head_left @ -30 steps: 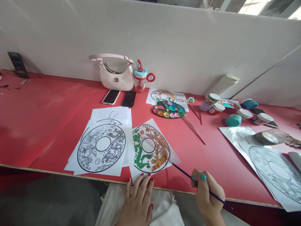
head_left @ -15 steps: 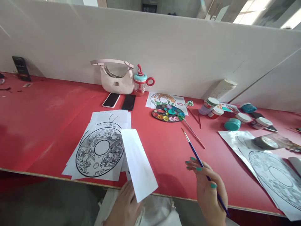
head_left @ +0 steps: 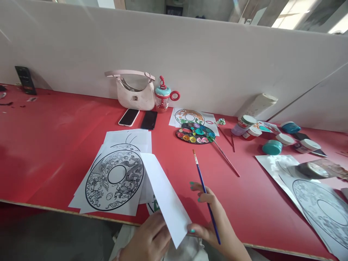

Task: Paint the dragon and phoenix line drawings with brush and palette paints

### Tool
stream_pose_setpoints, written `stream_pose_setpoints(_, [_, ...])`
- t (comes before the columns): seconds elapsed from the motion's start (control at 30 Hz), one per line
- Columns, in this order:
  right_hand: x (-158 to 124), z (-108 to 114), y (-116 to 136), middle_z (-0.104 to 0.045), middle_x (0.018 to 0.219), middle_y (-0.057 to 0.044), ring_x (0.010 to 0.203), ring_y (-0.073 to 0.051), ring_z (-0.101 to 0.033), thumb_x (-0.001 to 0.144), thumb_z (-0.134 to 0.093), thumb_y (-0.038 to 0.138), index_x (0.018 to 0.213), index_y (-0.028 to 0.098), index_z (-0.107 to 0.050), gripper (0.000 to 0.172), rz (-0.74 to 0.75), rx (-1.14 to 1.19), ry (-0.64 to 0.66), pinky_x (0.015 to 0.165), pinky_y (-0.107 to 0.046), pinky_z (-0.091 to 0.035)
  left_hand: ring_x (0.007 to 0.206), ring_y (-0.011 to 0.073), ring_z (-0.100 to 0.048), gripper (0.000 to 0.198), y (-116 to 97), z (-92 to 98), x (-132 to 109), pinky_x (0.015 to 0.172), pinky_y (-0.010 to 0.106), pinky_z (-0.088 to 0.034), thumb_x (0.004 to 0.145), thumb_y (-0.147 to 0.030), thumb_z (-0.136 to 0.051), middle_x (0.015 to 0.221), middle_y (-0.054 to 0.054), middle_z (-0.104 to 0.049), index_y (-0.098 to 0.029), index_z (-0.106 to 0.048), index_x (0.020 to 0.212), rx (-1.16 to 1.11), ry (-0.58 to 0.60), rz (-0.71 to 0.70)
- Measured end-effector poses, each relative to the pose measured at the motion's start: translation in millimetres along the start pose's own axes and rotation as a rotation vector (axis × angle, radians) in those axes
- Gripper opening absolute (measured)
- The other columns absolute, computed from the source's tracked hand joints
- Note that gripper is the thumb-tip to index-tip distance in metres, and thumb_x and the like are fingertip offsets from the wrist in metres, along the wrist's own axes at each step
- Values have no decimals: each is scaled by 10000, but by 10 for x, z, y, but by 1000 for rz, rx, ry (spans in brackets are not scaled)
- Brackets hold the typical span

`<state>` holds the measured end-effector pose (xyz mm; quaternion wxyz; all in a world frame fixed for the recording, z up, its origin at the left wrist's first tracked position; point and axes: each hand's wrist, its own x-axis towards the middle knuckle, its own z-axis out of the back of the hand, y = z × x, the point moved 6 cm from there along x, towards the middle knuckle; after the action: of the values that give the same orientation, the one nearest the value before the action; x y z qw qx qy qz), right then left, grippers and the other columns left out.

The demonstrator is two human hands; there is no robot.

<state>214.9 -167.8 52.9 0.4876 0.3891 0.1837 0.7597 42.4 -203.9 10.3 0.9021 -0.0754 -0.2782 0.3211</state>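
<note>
My left hand (head_left: 150, 233) is closed at the near table edge on a white sheet of paper (head_left: 165, 195), which stands tilted with its blank side toward me. Some of its fingers are hidden behind the sheet. A corner of a coloured drawing (head_left: 155, 204) peeks out beside it. In my right hand (head_left: 214, 221) a blue paintbrush (head_left: 202, 177) rests between the fingers, bristles pointing up and away. The right thumb touches the sheet's right edge. Left of the sheet lies a stack of printed drawings (head_left: 115, 179) with a round dragon design.
Beyond my hands lie a paint palette (head_left: 194, 141), a partly coloured drawing (head_left: 190, 116) and a red-handled brush (head_left: 227, 159). A handbag (head_left: 136, 96), a cup (head_left: 163, 98) and two phones (head_left: 129, 117) stand or lie at the back. Paint jars (head_left: 272, 147) and another drawing (head_left: 320, 203) are at right.
My right hand has moved left with the paintbrush, and its thumb now meets the sheet. The sheet has shifted slightly right and turned, uncovering a bit of the coloured drawing.
</note>
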Motion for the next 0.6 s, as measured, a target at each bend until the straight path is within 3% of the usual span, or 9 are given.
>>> stream_pose_setpoints(0.07, [-15, -58, 6, -595, 1161, -139, 1078, -252, -619, 770, -640, 543, 1001, 244, -418, 439, 31, -9, 35, 809, -341, -553, 1039, 116, -596, 344, -40, 17, 37, 1005, 243, -465, 954, -147, -375, 1037, 20, -663, -230, -521, 1254, -8, 30, -30])
stream_pose_setpoints(0.17, [-37, -73, -40, -594, 1161, -135, 1065, -242, -623, 802, -583, 569, 1025, 243, -423, 427, 44, -19, 65, 807, -330, -549, 1082, 121, -577, 282, -29, 109, 62, 1007, 256, -466, 934, -130, -428, 1074, 31, -653, -209, -561, 1170, 17, -19, 41])
stream_pose_setpoints(0.33, [7, 69, -152, -581, 1165, -158, 1089, -258, -594, 908, -429, 504, 1102, 217, -435, 347, 22, -50, 10, 815, -383, -529, 1124, 93, -549, 262, -65, 122, 54, 1065, 290, -405, 950, -142, -414, 1125, 10, -647, -224, -593, 1123, 33, 4, -58])
stream_pose_setpoints(0.43, [53, 156, -152, -551, 1219, -173, 1142, -294, -549, 911, -417, 449, 1134, 218, -429, 322, 50, -45, -41, 838, -456, -502, 1112, 113, -562, 266, -25, 85, 40, 1046, 311, -427, 938, -190, -471, 1199, 12, -616, -249, -578, 1173, 55, 37, -43])
stream_pose_setpoints(0.6, [135, 201, -116, -540, 1265, -173, 1161, -307, -526, 871, -484, 394, 1120, 229, -433, 303, 87, -80, -26, 856, -486, -485, 1119, 199, -563, 517, -18, 72, 42, 999, 387, -463, 906, -394, -539, 1434, 130, -404, -173, -423, 1359, 76, 159, -92])
